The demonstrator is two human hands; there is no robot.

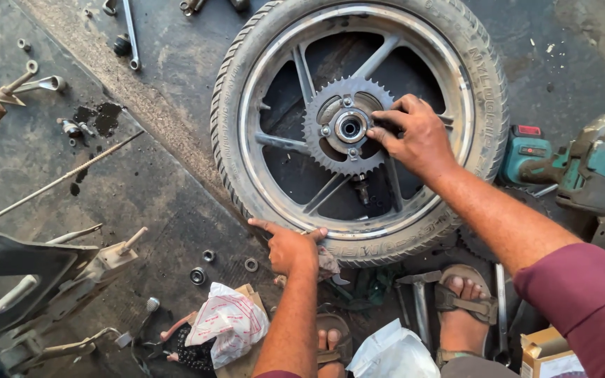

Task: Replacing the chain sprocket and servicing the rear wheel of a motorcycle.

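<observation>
A stained, oily concrete floor (141,189) is carrying everything here. Far to the left of both hands, a long thin metal rod (57,180) is lying slantwise, and dark metal frame parts (43,280) are sitting below it. Just left of the left hand, small bearings and rings (208,266) are resting on the floor, with a crumpled white printed bag (229,323) lying below them. The left hand (288,245) is pressing against the near edge of the motorcycle wheel (358,126), index finger stretched out along the tyre, the other fingers curled on a bit of rag; whether it is gripping the rag I cannot tell. The wheel is lying flat between and above the hands, its toothed sprocket (344,127) facing up. The right hand (414,136) is resting on the sprocket, fingertips pinching narrowly beside the hub bearing (350,127). Right of that hand, a green cordless impact wrench (582,164) is lying on the floor.
</observation>
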